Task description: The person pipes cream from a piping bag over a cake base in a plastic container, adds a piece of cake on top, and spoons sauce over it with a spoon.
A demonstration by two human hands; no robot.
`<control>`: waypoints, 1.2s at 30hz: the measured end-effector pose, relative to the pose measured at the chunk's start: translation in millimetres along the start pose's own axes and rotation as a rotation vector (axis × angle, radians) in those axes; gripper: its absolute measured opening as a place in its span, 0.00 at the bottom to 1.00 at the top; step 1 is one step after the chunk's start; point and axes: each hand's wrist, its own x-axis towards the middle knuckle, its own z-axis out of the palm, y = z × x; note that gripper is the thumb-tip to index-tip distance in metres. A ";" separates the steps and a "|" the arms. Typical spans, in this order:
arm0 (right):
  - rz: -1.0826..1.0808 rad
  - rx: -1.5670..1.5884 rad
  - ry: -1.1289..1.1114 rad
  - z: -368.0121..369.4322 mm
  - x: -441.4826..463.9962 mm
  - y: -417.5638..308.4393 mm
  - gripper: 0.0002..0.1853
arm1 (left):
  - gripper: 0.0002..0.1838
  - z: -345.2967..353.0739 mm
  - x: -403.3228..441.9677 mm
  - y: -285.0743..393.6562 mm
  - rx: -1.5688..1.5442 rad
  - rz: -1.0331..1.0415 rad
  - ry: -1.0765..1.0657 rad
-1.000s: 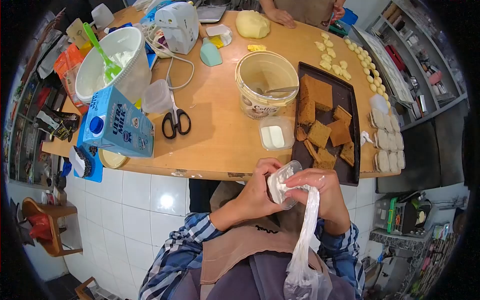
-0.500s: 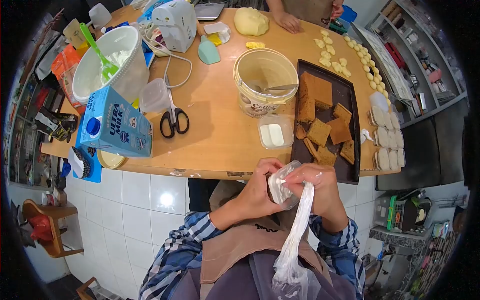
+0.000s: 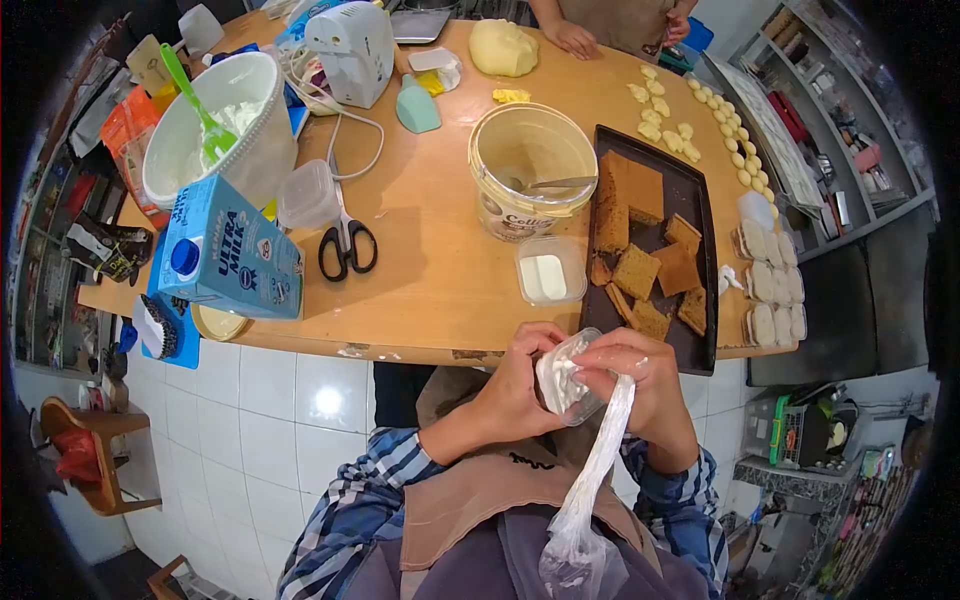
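My left hand point(image 3: 517, 385) is closed around a small clear plastic cup point(image 3: 590, 408), tilted in front of my apron at the table's front edge. White cream point(image 3: 562, 372) fills the cup's mouth. My right hand point(image 3: 640, 385) grips a piping bag point(image 3: 600, 450) near its tip, right at the cream. The bag is clear plastic, smeared white, and its long slack end hangs down over my apron. Just beyond my hands, a clear square tub point(image 3: 550, 270) with a white filling stands on the table.
A dark tray point(image 3: 712, 270) holds brown cake pieces point(image 3: 637, 270). Beside it are a large tub point(image 3: 535, 215) with a utensil, filled cups point(image 3: 775, 280), scissors point(image 3: 347, 250), a milk carton point(image 3: 235, 250) and a white bowl point(image 3: 270, 120). Another person's hand point(image 3: 575, 40) rests at the far edge near dough point(image 3: 503, 48).
The cream in the cup now looks fuller and more heaped. My right hand with the piping bag has shifted slightly right, while my left hand stays nearly in place.
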 end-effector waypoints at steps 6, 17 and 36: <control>0.046 -0.039 0.005 0.9 -0.7 -2.3 0.09 | 0.42 -0.3 2.4 2.6 0.034 0.024 0.000; 0.048 -0.056 0.045 4.1 -3.0 -5.9 0.06 | 0.41 -0.8 1.9 3.7 0.009 -0.020 -0.003; -0.052 -0.143 0.055 8.0 -4.8 -0.3 0.05 | 0.40 -1.4 0.4 5.6 0.024 -0.024 0.011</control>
